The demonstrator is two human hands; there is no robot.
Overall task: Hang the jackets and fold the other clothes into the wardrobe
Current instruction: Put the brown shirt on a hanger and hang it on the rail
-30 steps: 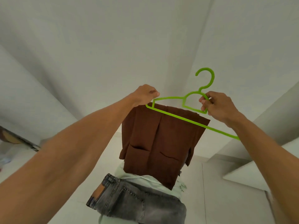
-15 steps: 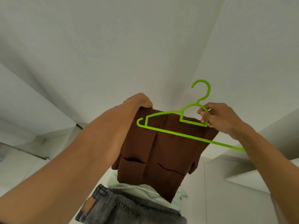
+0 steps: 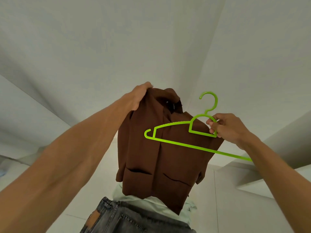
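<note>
White walls meet in a corner behind your raised arms. Your brown jacket [image 3: 168, 157] hangs in mid-air, collar up and long axis near vertical, over the grey jeans [image 3: 134, 219]. Your left hand [image 3: 140, 96] grips its upper left shoulder. The green hanger [image 3: 185, 145] lies across the jacket's front, not inside it, with its bar sloping down to the right and its hook up. Your right hand [image 3: 227, 126] grips the loop under the hook. By my judgement, the hanger's free left tip goes in at the collar next.

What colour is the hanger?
Bright lime green; the hanger shows clearly in the head view, held by the right hand.
</note>
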